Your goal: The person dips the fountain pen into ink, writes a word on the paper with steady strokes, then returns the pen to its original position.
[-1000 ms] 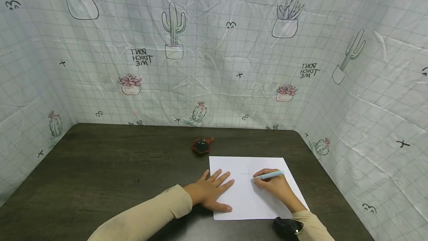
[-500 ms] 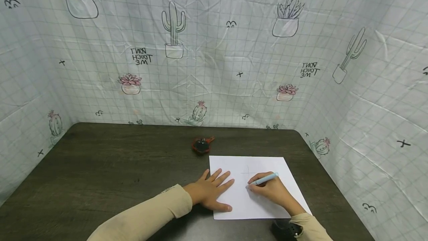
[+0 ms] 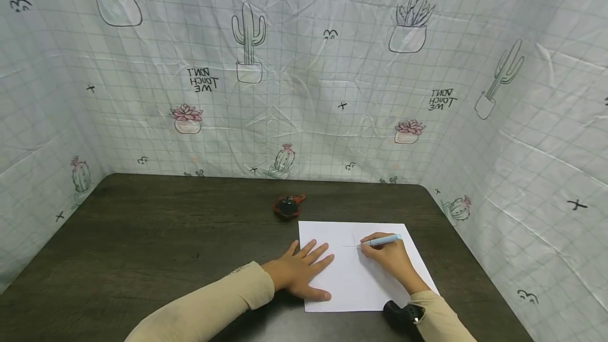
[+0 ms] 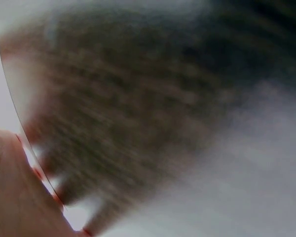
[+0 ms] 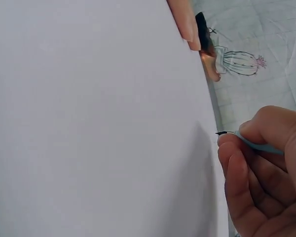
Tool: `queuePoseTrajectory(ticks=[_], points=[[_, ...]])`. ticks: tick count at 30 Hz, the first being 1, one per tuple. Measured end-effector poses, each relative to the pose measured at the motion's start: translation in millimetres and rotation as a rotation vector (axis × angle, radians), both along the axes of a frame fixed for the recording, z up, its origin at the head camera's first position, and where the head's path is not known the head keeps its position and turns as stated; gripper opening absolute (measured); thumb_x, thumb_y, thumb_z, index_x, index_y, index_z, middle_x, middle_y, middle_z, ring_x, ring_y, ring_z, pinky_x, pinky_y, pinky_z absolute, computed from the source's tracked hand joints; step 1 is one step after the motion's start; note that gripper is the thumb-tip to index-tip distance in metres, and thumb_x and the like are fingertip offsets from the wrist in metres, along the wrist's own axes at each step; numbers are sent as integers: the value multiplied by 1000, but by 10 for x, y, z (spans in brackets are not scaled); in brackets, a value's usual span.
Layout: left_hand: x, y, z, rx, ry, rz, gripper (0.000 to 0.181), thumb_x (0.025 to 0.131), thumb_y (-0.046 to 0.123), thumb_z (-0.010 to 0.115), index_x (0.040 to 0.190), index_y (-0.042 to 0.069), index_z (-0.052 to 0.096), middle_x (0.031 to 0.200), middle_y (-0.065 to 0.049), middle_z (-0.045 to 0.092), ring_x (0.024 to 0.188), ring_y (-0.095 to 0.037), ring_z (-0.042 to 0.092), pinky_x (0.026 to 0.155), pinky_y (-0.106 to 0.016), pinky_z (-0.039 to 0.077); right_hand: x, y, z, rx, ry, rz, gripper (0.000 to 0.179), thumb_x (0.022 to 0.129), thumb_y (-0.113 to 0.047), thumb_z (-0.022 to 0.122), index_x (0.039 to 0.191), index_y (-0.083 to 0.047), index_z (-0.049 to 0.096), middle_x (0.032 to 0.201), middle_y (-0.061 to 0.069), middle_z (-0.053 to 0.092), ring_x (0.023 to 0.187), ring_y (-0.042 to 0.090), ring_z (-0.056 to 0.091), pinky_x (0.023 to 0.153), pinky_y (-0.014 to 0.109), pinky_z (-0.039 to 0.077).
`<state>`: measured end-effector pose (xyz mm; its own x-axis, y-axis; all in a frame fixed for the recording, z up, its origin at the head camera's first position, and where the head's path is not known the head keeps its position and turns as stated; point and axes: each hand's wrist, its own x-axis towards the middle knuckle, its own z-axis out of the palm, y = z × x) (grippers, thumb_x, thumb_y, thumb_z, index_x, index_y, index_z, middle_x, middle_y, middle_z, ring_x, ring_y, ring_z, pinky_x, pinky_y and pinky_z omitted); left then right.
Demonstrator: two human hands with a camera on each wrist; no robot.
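Note:
A white sheet of paper [image 3: 342,297] lies on the dark table, with faint thin crossing lines [image 3: 350,246] drawn in its upper half. My left hand [image 3: 304,274] rests on the sheet's left side, fingers spread and palm down. In my right hand [image 3: 390,257] I pinch a light blue pen [image 3: 386,240] between thumb and fingers. Its tip is at the paper, just right of where the lines cross. The right wrist view shows the pen's dark tip [image 5: 222,133] beyond my curled fingers. Only part of my left hand [image 4: 19,192] appears in the blurred left wrist view.
Behind the sheet's left corner sits a small red object with a dark round face [image 3: 288,206]. A black device [image 3: 401,314] is strapped at my right wrist. Patterned cloth [image 3: 304,94] with cactus drawings hangs behind and beside the dark wooden table [image 3: 166,236].
My right hand and the pen first moved slightly left and toward me, then away and to the right, up to the crossing lines. My left hand has stayed on the sheet.

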<state>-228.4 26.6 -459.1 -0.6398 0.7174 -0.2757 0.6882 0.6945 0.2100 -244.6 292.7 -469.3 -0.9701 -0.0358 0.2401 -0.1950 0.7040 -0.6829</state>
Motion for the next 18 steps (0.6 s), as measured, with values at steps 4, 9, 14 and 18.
queuePoseTrajectory(ticks=[4,9,14,18], points=[[-30,11,-51,-2,4,-4,85,85,78,37,154,37,9,162,9,-2,148,-19,-5,116,-55,1,-31,-16,-40,-5,-19,-7,3,78,-9,76,81,-10,76,71,-1,71,59,6,56,53,22,46],[5,1,49,-14,-14,-3,85,86,76,39,155,35,10,162,8,-2,148,-20,-5,115,-56,1,-40,-39,-39,-4,-17,-11,3,78,-9,75,81,-10,75,69,-2,70,57,8,56,53,23,47],[46,-13,106,-9,6,-4,84,87,74,39,155,33,13,162,6,1,149,-21,-2,115,-56,5,-48,-49,-43,6,-4,-19,4,78,-11,74,81,-11,76,68,-4,69,57,7,56,52,23,47],[39,-12,85,-12,19,-2,83,87,75,39,154,34,13,162,7,2,149,-21,-1,115,-56,6,-50,-64,-42,13,2,-14,4,77,-10,75,81,-9,75,68,-2,69,56,8,56,51,23,46]])
